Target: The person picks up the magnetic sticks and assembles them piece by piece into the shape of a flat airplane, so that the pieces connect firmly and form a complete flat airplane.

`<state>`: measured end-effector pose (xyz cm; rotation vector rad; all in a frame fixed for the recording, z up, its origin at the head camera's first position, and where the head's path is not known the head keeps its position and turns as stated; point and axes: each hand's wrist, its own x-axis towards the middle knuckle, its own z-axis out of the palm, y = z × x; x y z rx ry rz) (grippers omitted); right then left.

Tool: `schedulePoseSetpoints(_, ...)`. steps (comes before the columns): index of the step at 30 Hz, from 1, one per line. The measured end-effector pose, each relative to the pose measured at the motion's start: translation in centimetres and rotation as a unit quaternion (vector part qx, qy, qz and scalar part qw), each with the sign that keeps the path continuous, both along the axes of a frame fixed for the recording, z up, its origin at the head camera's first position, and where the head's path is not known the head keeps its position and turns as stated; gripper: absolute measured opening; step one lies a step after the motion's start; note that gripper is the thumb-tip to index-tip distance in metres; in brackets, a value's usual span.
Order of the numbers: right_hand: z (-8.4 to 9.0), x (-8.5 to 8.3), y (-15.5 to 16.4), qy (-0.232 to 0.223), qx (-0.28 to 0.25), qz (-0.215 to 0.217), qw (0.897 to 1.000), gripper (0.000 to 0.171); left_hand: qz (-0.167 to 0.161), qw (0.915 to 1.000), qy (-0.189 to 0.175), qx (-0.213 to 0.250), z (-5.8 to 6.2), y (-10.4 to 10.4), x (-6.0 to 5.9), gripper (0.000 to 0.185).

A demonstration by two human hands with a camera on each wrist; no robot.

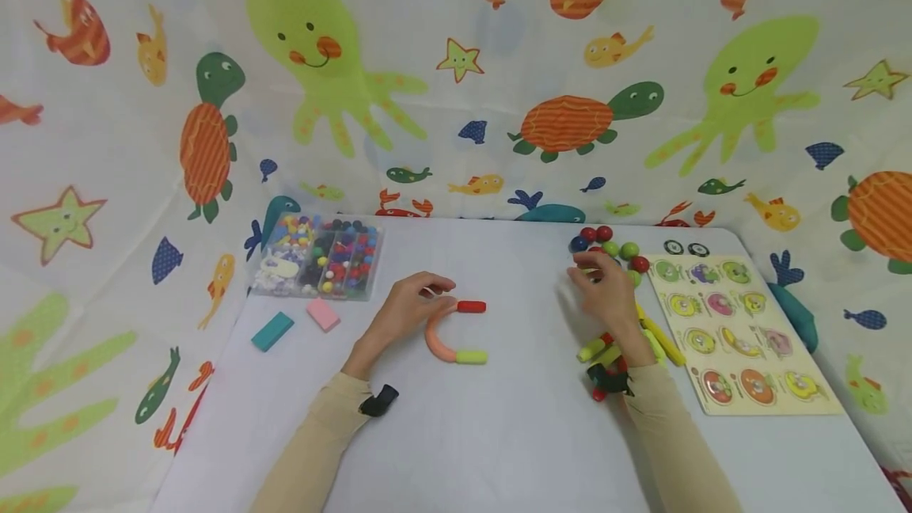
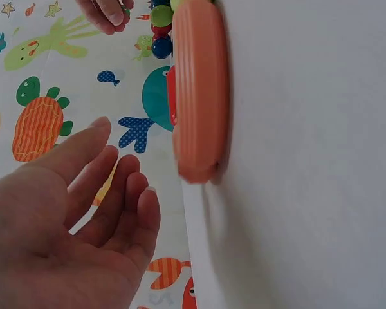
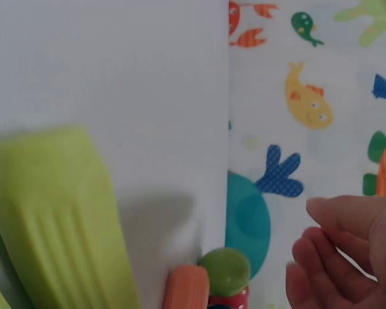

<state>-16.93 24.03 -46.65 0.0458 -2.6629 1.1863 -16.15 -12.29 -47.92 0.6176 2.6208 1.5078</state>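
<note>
An orange curved piece (image 1: pixel 438 337) with a red end (image 1: pixel 471 306) and a light green end (image 1: pixel 471 356) lies on the white table (image 1: pixel 499 434). My left hand (image 1: pixel 412 304) hovers at its upper left. In the left wrist view its fingers (image 2: pixel 125 193) are straight and apart from the orange curved piece (image 2: pixel 202 90). My right hand (image 1: pixel 604 285), blurred, sits just below a cluster of red, green and blue balls (image 1: pixel 607 244). Its fingers (image 3: pixel 338 254) curl loosely with nothing seen in them. A green ball (image 3: pixel 225 270) and a light green stick (image 3: pixel 58 219) lie close by.
A pile of yellow-green and red sticks (image 1: pixel 606 355) lies under my right wrist. A wooden peg puzzle board (image 1: pixel 744 331) is at the right edge. A clear bead box (image 1: pixel 317 256), a teal block (image 1: pixel 272 331) and a pink block (image 1: pixel 323 313) sit at the left.
</note>
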Motion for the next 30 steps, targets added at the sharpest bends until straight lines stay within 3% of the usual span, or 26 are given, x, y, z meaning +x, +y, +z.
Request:
schedulePoseSetpoints(6, -0.4, -1.0, 0.7, -0.023, 0.003, -0.029, 0.999, 0.036, 0.001, 0.9991, -0.038, -0.020, -0.7, 1.0, -0.7, 0.032)
schedulePoseSetpoints(13, -0.5, -1.4, 1.1, -0.060, 0.056, -0.033, 0.996, 0.039, -0.002, 0.9985, -0.041, -0.036, -1.3, 1.5, -1.1, 0.032)
schedulePoseSetpoints(25, -0.1, -1.4, 1.4, -0.145, 0.131, -0.004, 0.981, 0.045, -0.032, 0.9971, -0.042, -0.056, -1.8, 2.0, -0.9, 0.028)
schedulePoseSetpoints(30, -0.2, -1.9, 1.0, -0.132, 0.152, 0.016, 0.979, 0.046, -0.027, 0.9972, -0.034, -0.061, -1.9, 1.9, -0.9, 0.027)
